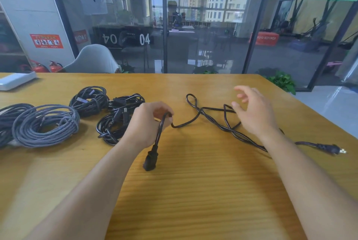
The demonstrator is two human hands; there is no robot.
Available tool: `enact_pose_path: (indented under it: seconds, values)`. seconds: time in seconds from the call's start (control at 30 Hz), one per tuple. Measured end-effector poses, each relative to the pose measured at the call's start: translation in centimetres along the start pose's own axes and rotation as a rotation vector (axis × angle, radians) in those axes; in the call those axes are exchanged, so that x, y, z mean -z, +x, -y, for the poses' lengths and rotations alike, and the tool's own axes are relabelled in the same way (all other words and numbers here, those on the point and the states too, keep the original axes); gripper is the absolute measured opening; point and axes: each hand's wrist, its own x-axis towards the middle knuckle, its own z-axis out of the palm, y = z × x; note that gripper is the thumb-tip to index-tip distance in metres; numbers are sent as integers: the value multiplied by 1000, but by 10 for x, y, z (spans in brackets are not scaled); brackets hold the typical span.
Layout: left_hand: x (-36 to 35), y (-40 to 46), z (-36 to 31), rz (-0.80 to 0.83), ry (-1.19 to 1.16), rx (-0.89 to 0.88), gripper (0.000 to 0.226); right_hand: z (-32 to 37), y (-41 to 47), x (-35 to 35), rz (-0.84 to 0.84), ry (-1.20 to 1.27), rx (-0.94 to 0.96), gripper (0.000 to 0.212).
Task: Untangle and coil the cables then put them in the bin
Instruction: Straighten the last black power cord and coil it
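A black power cable (201, 112) lies twisted in loops across the middle of the wooden table (193, 191). My left hand (149, 123) grips it near one end, and the black socket connector (150, 160) hangs below that hand onto the table. Over the tangled part hovers my right hand (253, 111), fingers spread and holding nothing. The cable's pronged plug (336, 149) rests near the right table edge. No bin is in view.
Coiled cables sit at the left: grey braided coils (44, 125), a dark coil (89, 100) and black power cord bundles (118, 117). A white device (15, 80) lies at the far left corner. A chair (95, 59) and glass wall stand behind the table.
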Motion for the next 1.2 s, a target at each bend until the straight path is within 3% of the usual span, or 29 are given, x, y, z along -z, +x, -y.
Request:
enact_pose_path:
  seconds: [0.1,0.2,0.37,0.5,0.6,0.67,0.7,0.83,0.97,1.1,1.2]
  values:
    - [4,0,-6,156,31,23,31,22,-14,-13,223,149,156,30]
    - [11,2,-4,210,37,84,43,25,-22,-31,442,48,156,42]
    - [6,-6,-4,501,65,98,41,22,-18,-33,347,-7,57,46]
    - [-14,-9,-3,390,100,19,13,18,-18,-33,423,-19,80,34]
    - [-28,-12,-3,351,300,-9,58,16,-17,-29,455,112,102,28]
    - [-31,-13,-5,319,444,-28,71,16,-16,-25,504,198,115,26]
    - [-31,-12,-4,307,469,-31,65,15,-16,-24,529,224,128,25]
    - [-25,-10,-2,240,384,-91,7,15,-15,-22,557,197,170,22]
    - [-17,-7,-2,4,141,-105,11,8,-10,-9,626,154,172,24]
    - [-11,-3,2,-174,90,-53,12,3,-5,-1,758,180,213,30]
    - [-8,0,7,-243,102,-5,12,0,-3,0,761,167,253,31]
